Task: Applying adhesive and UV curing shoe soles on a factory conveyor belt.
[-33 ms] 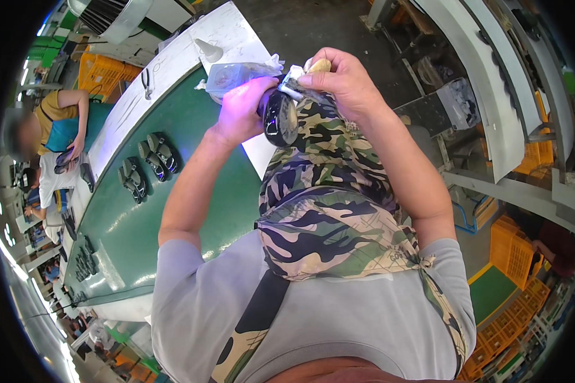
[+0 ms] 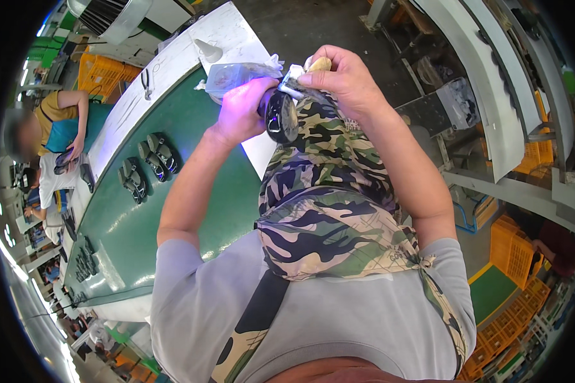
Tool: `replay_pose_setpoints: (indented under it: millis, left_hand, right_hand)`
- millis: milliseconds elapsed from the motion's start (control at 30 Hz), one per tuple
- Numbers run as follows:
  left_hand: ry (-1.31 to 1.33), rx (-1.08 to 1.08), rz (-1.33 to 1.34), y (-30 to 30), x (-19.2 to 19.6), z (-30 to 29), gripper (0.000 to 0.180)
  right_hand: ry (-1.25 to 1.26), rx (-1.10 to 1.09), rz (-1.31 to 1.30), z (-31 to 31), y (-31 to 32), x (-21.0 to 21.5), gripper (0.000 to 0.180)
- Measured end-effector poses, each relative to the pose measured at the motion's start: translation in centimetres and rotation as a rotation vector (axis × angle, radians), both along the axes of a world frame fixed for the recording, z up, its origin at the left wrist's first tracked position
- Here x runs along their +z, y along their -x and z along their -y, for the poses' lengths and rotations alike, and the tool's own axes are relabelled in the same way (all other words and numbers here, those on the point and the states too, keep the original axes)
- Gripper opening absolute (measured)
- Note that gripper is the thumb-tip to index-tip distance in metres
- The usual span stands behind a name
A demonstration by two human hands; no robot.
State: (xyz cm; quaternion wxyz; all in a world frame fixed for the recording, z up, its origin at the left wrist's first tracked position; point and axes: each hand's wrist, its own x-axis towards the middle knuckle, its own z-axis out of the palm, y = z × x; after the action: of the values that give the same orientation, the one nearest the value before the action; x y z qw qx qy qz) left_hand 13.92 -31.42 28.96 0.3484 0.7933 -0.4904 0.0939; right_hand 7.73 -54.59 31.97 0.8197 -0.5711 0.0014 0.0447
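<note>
Above my camouflage apron (image 2: pixel 326 210), my left hand (image 2: pixel 241 110) is closed round a glossy black shoe (image 2: pixel 280 120), with its paler inside or sole partly showing. My right hand (image 2: pixel 346 82) pinches a whitish cloth (image 2: pixel 293 79) against the far end of the shoe. A tan, rounded pad (image 2: pixel 321 64) also sticks out between the right fingers; its kind is unclear. Just beyond my left hand is a translucent blue plastic box (image 2: pixel 227 75). My fingers hide much of the shoe's far end.
Several black sandals (image 2: pixel 161 155) lie on the green table (image 2: pixel 204 220). On its white edge are pliers (image 2: pixel 147 83) and a white cone-shaped nozzle or bottle (image 2: pixel 209 49). A co-worker (image 2: pixel 64 121) handles shoes at left. Orange crates (image 2: pixel 511 246) stand at right.
The shoe's near end has tilted up slightly in my left hand. Otherwise both hands stay almost where they were.
</note>
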Motion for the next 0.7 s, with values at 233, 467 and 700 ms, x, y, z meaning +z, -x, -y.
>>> replay_pose_setpoints:
  millis: [233,467,700]
  left_hand:
    - [-0.257,0.010,-0.266,0.2,0.3,0.3,0.073]
    - [-0.417,-0.135,-0.803,0.4,0.5,-0.2,0.087]
    - [-0.143,-0.214,-1.122,0.7,0.4,-0.1,0.094]
  right_hand:
    - [0.225,-0.037,0.135,1.0,-0.7,2.1,0.018]
    - [0.237,-0.081,0.226,1.9,-1.5,1.2,0.019]
    - [0.292,-0.032,0.348,1.9,-1.6,-0.3,0.018]
